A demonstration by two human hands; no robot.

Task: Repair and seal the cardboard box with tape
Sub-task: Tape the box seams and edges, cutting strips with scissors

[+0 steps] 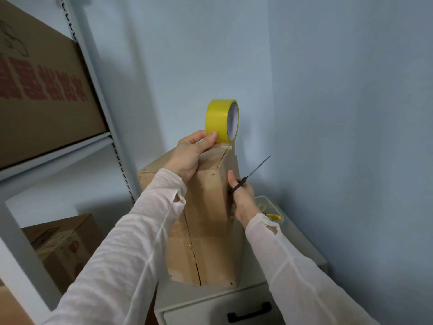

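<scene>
White sleeves (117, 254) reach up to a tall brown cardboard box (206, 219) standing on a white drawer cabinet (234, 299). The left hand (191, 153) pinches a yellow roll of tape (222, 121) between thumb and fingers above the box's far top edge, with a strip running down to it. The right hand (242, 195) grips black-handled scissors (251, 175) against the box's right side, blades pointing up. A pale blue wall (339, 113) stands close behind and to the right, and grey metal shelving (100, 95) crowds the left.
</scene>
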